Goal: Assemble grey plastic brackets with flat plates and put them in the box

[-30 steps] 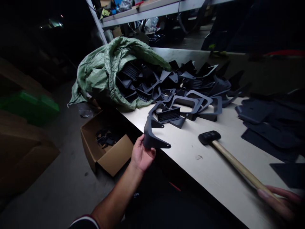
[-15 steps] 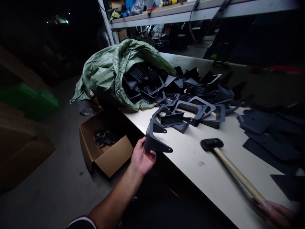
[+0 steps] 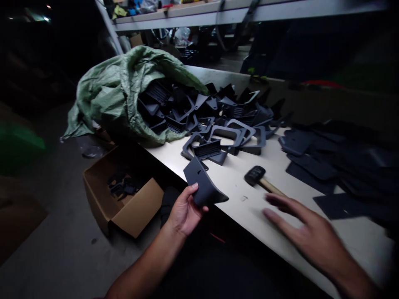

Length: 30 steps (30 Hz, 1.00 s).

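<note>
Near the table's front edge, my left hand (image 3: 187, 211) grips a black plastic bracket (image 3: 204, 187) between thumb and fingers, its flat face with a small slot turned toward me. My right hand (image 3: 307, 228) is open, thumb and fingers apart, above the table and partly over the handle of a mallet (image 3: 256, 175). The mallet has a black head and a wooden handle and lies on the white table (image 3: 232, 218). Behind the held bracket lies a heap of similar black plastic parts (image 3: 224, 135), spilling from a green woven sack (image 3: 107, 85).
A cardboard box (image 3: 137, 214) with small black pieces inside stands below the table at the left. Flat black panels (image 3: 314, 155) are piled at the table's right. A shelf (image 3: 187, 15) with assorted items runs along the back. Something green (image 3: 20, 145) stands far left.
My right hand has let go of the mallet handle and moved left, opening. My left hand has turned the bracket so its flat face shows. The whole view has shifted right.
</note>
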Available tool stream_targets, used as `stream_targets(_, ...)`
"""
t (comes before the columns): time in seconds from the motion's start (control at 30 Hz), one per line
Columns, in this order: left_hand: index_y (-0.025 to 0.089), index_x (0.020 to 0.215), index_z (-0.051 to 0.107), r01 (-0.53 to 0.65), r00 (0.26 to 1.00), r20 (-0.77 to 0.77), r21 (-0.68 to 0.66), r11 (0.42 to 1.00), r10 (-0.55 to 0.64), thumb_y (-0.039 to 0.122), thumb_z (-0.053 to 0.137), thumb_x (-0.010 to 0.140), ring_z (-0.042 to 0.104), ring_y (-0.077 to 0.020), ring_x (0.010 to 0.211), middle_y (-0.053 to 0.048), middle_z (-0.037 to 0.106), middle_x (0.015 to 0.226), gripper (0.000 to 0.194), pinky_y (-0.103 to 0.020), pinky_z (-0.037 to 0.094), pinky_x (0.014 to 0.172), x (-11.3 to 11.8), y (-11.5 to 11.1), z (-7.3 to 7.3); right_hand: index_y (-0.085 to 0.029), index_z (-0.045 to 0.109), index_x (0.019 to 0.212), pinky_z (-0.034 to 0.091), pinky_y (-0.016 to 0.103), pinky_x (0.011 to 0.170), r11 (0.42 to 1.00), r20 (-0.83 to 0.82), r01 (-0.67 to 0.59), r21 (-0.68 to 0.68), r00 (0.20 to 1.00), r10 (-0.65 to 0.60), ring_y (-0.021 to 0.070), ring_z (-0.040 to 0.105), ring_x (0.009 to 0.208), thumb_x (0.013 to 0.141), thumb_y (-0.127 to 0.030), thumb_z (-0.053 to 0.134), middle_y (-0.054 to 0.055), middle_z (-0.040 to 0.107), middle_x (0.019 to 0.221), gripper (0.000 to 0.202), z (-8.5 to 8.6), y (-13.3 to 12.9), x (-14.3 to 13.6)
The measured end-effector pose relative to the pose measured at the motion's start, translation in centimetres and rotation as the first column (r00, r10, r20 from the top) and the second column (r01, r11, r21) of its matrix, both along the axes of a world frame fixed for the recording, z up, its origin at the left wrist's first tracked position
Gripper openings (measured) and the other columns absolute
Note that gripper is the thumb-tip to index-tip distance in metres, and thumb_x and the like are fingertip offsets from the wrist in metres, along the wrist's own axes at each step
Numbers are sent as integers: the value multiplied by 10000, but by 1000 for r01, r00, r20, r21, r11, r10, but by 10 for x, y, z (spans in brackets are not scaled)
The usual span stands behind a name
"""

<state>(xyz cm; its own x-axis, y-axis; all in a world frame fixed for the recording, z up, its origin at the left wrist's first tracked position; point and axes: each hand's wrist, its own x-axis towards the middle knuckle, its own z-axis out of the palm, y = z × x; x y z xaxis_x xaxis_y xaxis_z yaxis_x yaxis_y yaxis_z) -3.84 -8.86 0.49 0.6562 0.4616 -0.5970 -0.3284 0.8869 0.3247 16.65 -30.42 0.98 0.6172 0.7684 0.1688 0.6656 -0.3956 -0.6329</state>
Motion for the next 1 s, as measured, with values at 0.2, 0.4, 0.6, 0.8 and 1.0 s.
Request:
stream_targets(0.2,76,1089,724,151,985,96,-42,988,-146,251,711,937,732,-133,652,-76,802,872,232,-171,549,457,14,-22,-3,-207,786,1096,590,343,867,969,-717,-158,189,653,246,247,723,944,935,-529,741,74,777,1040,363,22,70,-57)
stream_targets(0.4,131,860,694,277,959,-173,389,879,-225,538,735,885,760,-230,725,-145,794,839,410,-257,588,556,-11,-12,-49,-159,744,898,472,229,561,976,-906,-26,214,369,209,124,567,594,870,-499,834,13,646,686,353,20,51,-34)
stream_targets(0.6,158,983,773,399,916,-378,827,397,-135,498,673,954,744,-264,991,-148,800,1060,355,-332,580,853,-5,22,-31,-137,748,819,357,221,486,971,-924,-183,157,321,210,99,490,544,851,-487,846,10,583,655,364,27,38,-12)
stream_targets(0.8,226,1226,774,450,753,-340,890,65,-563,475,715,932,687,-301,1194,-118,768,1238,390,-380,488,1056,25,27,6,-138,778,831,320,203,469,959,-931,-252,129,303,205,89,457,536,793,-510,881,5,580,630,388,30,39,-5)
stream_targets(1.0,209,977,831,494,759,-318,849,185,-568,389,886,788,701,-195,815,-53,792,893,266,-285,525,785,26,10,-7,-183,753,838,406,228,476,974,-969,98,205,160,188,113,485,523,776,-507,876,10,603,653,352,20,35,-15)
